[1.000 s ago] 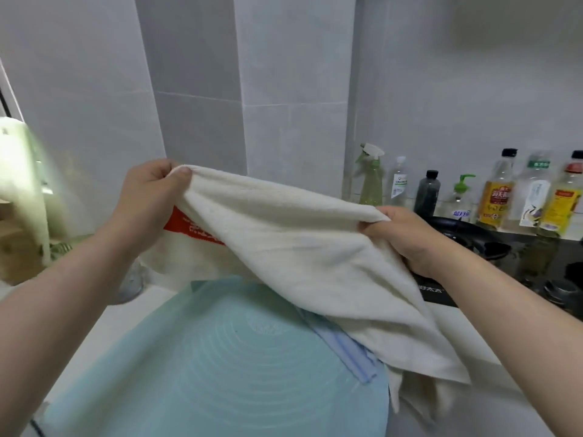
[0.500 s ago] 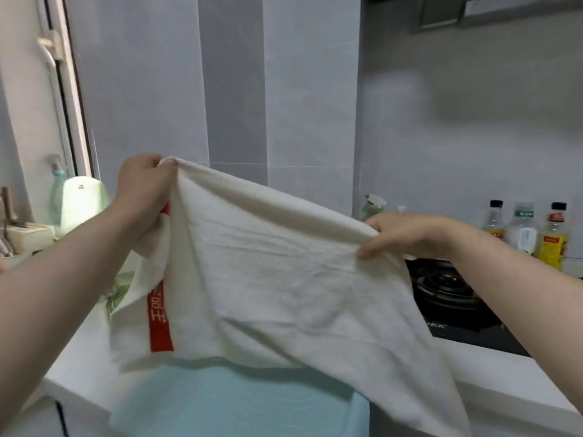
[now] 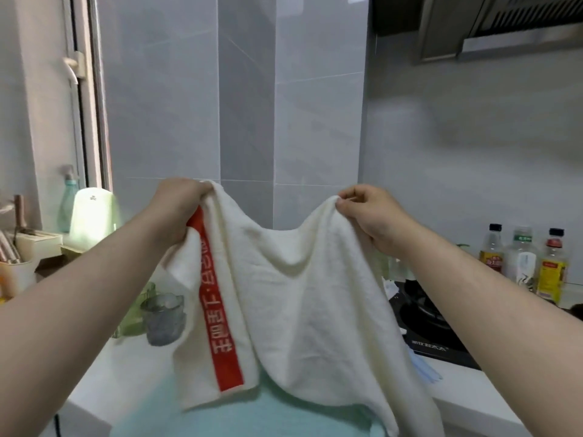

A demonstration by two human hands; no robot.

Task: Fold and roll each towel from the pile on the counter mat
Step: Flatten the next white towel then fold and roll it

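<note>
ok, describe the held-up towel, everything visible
The towel is off-white, terry-looking cloth, wrinkled, with a red band of pale characters running down near its left edge. It hangs spread, sagging between the left hand, gripping one top corner, and the right hand, pinching the other. Its lower edge hangs over the pale blue mat; contact unclear.

Soft window daylight; edges perhaps blurred.

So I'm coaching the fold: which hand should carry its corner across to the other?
Likely the right hand: it pinches only one towel corner, while the left hand grips a bunched edge by the red stripe.
</note>
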